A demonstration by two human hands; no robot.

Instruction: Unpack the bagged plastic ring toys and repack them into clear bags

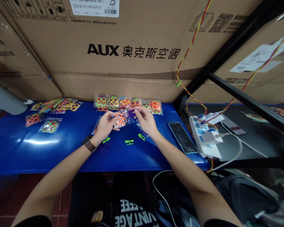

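Note:
A clear plastic bag (122,119) with orange ring-shaped parts inside is held above the blue table. My left hand (106,125), with a dark watch on its wrist, grips the bag's left side between thumb and fingers. At the bag's right end, my right hand (144,121) pinches a small purple plastic piece (132,113). Below the hands lie small green plastic pieces (129,142) and purple pieces (104,148). Other clear bags, partly covered by my hands, lie under them on the table.
Filled bags (113,101) line the back edge, and more bags (66,105) lie at the left. A phone (182,137) rests on the right, beside a power strip (201,135) with plugs and cables. Large cardboard boxes (132,75) stand behind; a black metal frame (204,72) rises at the right.

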